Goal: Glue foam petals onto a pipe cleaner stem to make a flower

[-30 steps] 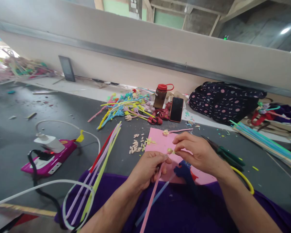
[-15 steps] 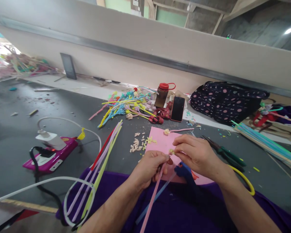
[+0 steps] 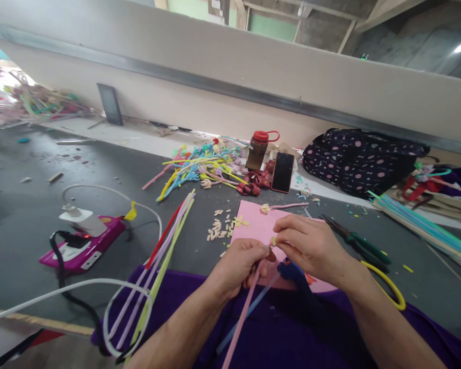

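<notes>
My left hand [image 3: 244, 264] is closed in a pinch around a long pink pipe cleaner [image 3: 243, 318], which trails down toward my lap. At its upper end, the fingers of my right hand [image 3: 309, 246] pinch a small pale-yellow piece [image 3: 273, 241]; its exact shape is mostly covered by fingertips. Both hands meet over a pink mat [image 3: 249, 209]. On that mat lie a yellow-green star-like piece [image 3: 239, 221] and a pink stem with a cream flower head [image 3: 265, 208]. Many short cream pieces [image 3: 215, 230] are scattered just left of it.
Pliers with green handles [image 3: 364, 247] lie to the right. Loose pipe cleaners [image 3: 171, 230] and a magenta power strip [image 3: 80, 251] with cables are on the left. Behind stand a bottle [image 3: 256, 151], a phone [image 3: 282, 172], a patterned bag [image 3: 357, 159] and a colourful pile of stems [image 3: 200, 169].
The hands hold almost the same pose, with the right fingertips slightly shifted around the small yellow piece. The whole view has drifted a little.
</notes>
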`<state>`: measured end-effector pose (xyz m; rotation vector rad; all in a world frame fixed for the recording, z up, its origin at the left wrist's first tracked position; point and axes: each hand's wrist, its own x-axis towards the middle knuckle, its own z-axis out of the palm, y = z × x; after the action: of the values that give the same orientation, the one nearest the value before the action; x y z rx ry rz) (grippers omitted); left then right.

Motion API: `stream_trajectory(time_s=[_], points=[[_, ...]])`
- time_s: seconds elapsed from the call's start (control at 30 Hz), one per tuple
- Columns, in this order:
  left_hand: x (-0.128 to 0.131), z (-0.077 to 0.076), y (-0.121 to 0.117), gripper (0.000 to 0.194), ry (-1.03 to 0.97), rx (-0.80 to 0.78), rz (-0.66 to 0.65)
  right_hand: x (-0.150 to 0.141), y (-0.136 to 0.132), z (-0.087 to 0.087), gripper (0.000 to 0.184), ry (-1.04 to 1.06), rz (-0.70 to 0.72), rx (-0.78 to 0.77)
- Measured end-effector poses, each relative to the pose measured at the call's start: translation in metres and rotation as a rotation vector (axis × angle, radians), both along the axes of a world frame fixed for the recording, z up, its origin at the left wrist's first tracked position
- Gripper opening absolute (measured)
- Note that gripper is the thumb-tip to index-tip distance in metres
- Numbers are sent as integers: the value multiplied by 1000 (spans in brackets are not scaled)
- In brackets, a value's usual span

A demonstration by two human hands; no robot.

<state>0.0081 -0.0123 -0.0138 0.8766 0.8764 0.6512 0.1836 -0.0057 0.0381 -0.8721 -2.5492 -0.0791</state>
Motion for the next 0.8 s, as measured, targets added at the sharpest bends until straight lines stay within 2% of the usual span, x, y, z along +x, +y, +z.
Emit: stream_trajectory(time_s=[0.8], points=[[0, 3, 0, 19, 15, 6, -13, 0, -5, 3, 18, -92, -2, 65]])
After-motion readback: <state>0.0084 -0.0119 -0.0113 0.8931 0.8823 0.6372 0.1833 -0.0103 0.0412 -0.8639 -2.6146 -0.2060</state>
